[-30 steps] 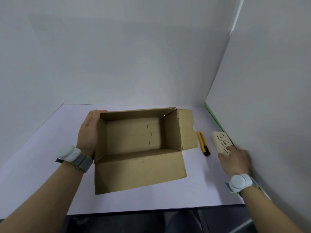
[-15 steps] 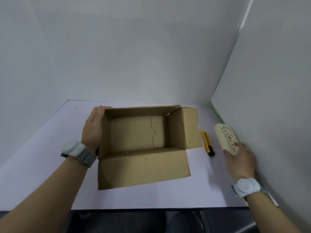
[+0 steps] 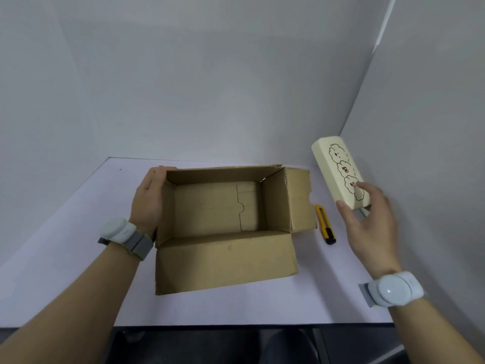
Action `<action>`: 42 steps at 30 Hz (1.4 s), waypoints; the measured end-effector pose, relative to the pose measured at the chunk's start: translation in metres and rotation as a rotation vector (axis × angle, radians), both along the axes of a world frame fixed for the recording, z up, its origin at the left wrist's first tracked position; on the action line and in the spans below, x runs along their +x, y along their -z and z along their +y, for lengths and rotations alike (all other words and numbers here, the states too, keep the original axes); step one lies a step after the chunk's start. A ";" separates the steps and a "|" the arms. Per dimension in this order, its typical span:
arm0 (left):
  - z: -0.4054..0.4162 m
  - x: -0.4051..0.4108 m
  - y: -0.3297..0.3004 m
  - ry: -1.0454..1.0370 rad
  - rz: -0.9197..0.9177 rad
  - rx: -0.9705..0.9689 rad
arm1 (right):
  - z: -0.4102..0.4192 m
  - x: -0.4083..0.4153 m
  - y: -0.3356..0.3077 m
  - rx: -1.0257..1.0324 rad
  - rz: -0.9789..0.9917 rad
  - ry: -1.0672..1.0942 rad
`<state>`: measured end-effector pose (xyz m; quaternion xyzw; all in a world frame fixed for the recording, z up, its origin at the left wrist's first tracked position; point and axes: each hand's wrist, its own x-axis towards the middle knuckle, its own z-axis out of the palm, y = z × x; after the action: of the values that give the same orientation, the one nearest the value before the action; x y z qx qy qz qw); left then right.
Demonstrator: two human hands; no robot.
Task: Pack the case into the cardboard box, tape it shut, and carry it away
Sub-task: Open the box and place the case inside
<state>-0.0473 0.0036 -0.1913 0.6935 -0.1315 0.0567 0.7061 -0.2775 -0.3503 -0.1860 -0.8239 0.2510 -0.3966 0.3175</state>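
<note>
R hand (image 3: 367, 222) – gripped cream pencil case (image 3: 338, 172), raised R of cardboard box (image 3: 225, 232) | L hand (image 3: 148, 200) – flat, fingers open vs box L wall | utility knife (image 3: 325, 224) betw.

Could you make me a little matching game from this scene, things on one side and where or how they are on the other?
Things:
1. cardboard box
2. case
3. utility knife
4. left hand

States:
A. lying on the table right of the box
B. held up in the right hand
C. open and empty
D. pressed against the box's side

Pairs: 1-C, 2-B, 3-A, 4-D
</note>
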 end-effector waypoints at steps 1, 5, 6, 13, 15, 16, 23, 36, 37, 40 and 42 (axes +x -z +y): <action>0.000 0.000 0.000 -0.001 -0.001 0.009 | 0.003 0.000 -0.004 -0.005 -0.009 -0.011; 0.000 0.001 0.000 -0.003 0.003 0.018 | 0.017 -0.001 -0.017 -0.030 -0.056 -0.105; -0.001 0.002 0.000 -0.003 0.006 0.017 | 0.021 -0.001 -0.019 -0.049 -0.065 -0.130; 0.000 0.001 0.000 0.002 0.013 0.003 | 0.041 0.005 -0.022 -0.053 -0.109 -0.333; 0.001 0.002 0.000 0.009 0.014 -0.008 | 0.046 0.006 -0.022 -0.066 -0.101 -0.374; 0.001 0.002 0.000 0.010 0.016 -0.003 | 0.050 0.007 -0.023 -0.083 -0.097 -0.388; 0.002 0.000 -0.002 -0.002 0.026 0.011 | 0.071 0.013 -0.023 -0.186 -0.059 -0.503; 0.000 0.001 -0.001 0.045 0.054 -0.066 | 0.098 0.023 -0.015 -0.354 0.072 -0.675; -0.001 0.001 -0.001 0.038 0.054 -0.064 | 0.101 0.025 -0.015 -0.357 0.083 -0.690; -0.003 -0.001 -0.001 0.021 0.055 -0.040 | 0.107 0.031 -0.013 -0.349 0.124 -0.732; -0.004 -0.001 -0.002 0.011 0.071 -0.039 | 0.112 0.035 -0.014 -0.342 0.156 -0.752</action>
<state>-0.0485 -0.0001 -0.1892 0.6803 -0.1091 0.0307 0.7241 -0.2428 -0.2387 -0.1719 -0.9265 -0.1132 -0.2257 0.2789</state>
